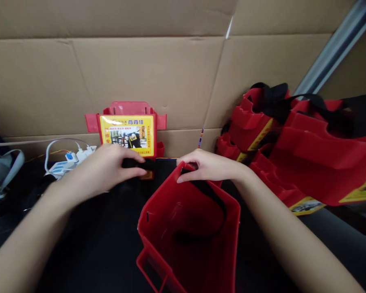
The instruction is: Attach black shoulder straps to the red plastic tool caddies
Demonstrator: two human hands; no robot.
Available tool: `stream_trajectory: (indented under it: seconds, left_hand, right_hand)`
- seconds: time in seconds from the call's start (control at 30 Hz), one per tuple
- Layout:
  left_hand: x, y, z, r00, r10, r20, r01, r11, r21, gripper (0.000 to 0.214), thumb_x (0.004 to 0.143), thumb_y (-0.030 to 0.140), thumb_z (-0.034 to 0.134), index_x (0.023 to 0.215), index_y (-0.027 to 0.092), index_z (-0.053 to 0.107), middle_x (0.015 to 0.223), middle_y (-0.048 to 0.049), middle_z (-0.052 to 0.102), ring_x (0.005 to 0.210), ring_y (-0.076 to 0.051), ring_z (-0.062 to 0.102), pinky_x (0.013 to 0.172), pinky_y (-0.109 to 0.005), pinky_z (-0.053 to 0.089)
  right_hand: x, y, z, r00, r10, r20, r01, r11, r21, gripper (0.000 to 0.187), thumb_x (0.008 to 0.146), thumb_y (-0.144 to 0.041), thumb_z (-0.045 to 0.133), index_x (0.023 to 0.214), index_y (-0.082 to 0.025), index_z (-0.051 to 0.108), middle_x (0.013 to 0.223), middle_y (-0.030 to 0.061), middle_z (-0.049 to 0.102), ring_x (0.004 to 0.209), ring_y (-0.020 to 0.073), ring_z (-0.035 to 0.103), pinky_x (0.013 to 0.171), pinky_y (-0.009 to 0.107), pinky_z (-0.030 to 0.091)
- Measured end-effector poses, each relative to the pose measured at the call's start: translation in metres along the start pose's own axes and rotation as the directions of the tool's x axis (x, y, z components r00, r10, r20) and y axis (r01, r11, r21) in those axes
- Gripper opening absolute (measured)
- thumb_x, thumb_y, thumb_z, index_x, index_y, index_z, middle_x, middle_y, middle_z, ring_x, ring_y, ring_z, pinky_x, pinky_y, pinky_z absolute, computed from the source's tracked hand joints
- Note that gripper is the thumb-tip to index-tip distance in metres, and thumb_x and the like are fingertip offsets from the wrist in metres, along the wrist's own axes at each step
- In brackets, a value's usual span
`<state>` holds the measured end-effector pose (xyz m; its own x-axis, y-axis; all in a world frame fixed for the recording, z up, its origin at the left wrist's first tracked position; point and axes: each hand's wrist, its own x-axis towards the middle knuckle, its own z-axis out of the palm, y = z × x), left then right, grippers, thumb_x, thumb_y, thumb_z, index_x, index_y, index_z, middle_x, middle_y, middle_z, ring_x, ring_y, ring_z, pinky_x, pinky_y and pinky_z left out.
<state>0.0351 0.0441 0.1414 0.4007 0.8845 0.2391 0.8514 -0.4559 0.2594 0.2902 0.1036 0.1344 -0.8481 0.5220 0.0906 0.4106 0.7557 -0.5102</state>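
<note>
An open red tool bag (189,240) stands on the dark table in front of me, its mouth facing up and a black strap (213,199) hanging inside. My right hand (207,166) pinches the far rim of the bag, fingers closed on the red fabric. My left hand (110,167) is closed on the black strap's free end (140,163), held just left of the bag's far edge. Behind both hands a flat red bag with a yellow label (127,132) leans against the cardboard wall.
A heap of red bags with black straps (295,138) fills the right side. A white power strip with cables (68,159) lies at the left, with a grey bag (3,171) at the far left. Cardboard sheets (158,69) form the back wall.
</note>
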Motion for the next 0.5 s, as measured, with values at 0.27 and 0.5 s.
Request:
stream_trajectory:
  seconds: [0.27, 0.5]
  left_hand:
    - [0.022, 0.032, 0.063, 0.944, 0.259, -0.204, -0.292, 0.943, -0.157, 0.044, 0.087, 0.031, 0.047, 0.129, 0.022, 0.045, 0.109, -0.0084, 0.064, 0.092, -0.022, 0.062, 0.078, -0.035, 0.048]
    - [0.024, 0.032, 0.056, 0.973, 0.174, -0.150, -0.201, 0.961, -0.188, 0.016, 0.079, 0.020, 0.051, 0.090, 0.017, 0.063, 0.088, -0.0053, 0.068, 0.078, -0.019, 0.062, 0.066, -0.028, 0.045]
  right_hand:
    - [0.004, 0.005, 0.004, 1.000, -0.003, -0.022, 0.001, 0.995, -0.097, 0.039, 0.077, -0.050, 0.057, 0.082, -0.012, 0.065, 0.062, -0.0027, 0.048, 0.058, 0.0093, 0.038, 0.057, 0.024, 0.030]
    - [0.004, 0.005, 0.004, 1.000, 0.005, 0.015, -0.003, 0.998, -0.070, 0.036, 0.080, -0.046, 0.054, 0.082, -0.012, 0.065, 0.061, -0.0040, 0.044, 0.056, 0.0083, 0.036, 0.054, 0.023, 0.026]
